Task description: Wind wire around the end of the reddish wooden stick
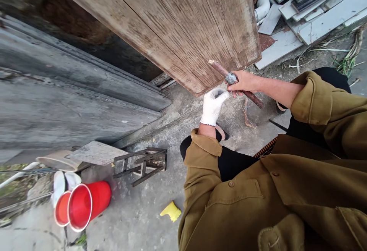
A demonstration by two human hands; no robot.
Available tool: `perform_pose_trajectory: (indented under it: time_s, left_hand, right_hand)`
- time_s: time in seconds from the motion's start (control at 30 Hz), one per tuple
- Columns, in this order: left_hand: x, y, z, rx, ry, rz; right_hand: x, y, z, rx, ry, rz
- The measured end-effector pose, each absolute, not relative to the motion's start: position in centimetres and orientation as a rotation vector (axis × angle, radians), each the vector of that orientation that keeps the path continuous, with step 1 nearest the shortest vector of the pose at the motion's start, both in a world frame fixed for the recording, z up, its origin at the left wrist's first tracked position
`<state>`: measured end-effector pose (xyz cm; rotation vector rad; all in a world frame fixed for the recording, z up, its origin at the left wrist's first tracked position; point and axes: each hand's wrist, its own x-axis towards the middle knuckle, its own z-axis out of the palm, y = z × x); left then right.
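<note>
My bare right hand (pixel 243 82) is closed around a brown wooden stick (pixel 219 68), which slants from upper left to lower right. Silvery wire (pixel 231 78) is wound in a thick band around the stick, just above my fingers. Close beside it, my left hand (pixel 213 104) wears a white glove, its thumb and fingers pinched together near the stick. What the pinch holds, if anything, I cannot make out. A thin loose strand hangs below my right hand, near a small bent brown piece of wood (pixel 246 112) on the ground.
A weathered plank panel (pixel 183 25) stands right in front of my hands. Stacked boards and tiles (pixel 323 14) lie at the upper right. To the lower left are a small wooden stool (pixel 143 164), red buckets (pixel 99 201) on their sides and a yellow scrap (pixel 171 211) on the concrete.
</note>
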<state>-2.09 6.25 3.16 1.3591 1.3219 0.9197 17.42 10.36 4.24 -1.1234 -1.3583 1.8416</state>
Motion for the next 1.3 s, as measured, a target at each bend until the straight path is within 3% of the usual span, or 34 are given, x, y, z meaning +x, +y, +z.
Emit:
perform_pose_trajectory:
  time_s: [0.3, 0.63, 1.03, 1.3]
  left_hand:
    - [-2.2, 6.3, 1.8, 1.158, 1.110, 1.049]
    - [-1.6, 6.1, 1.7, 1.392, 1.117, 1.257]
    - [-2.0, 5.7, 1.9, 1.491, 1.023, 1.269]
    - [-1.4, 6.0, 0.8, 1.367, 1.073, 1.260]
  right_hand:
    - [18.1, 10.2, 3.5, -0.942, -1.211, 2.232]
    - [17.9, 10.0, 2.3, -0.633, -0.948, 2.409]
    - [18.3, 10.1, 2.7, -0.748, -1.047, 2.412]
    - [18.3, 10.3, 4.0, -0.716, -1.075, 2.156]
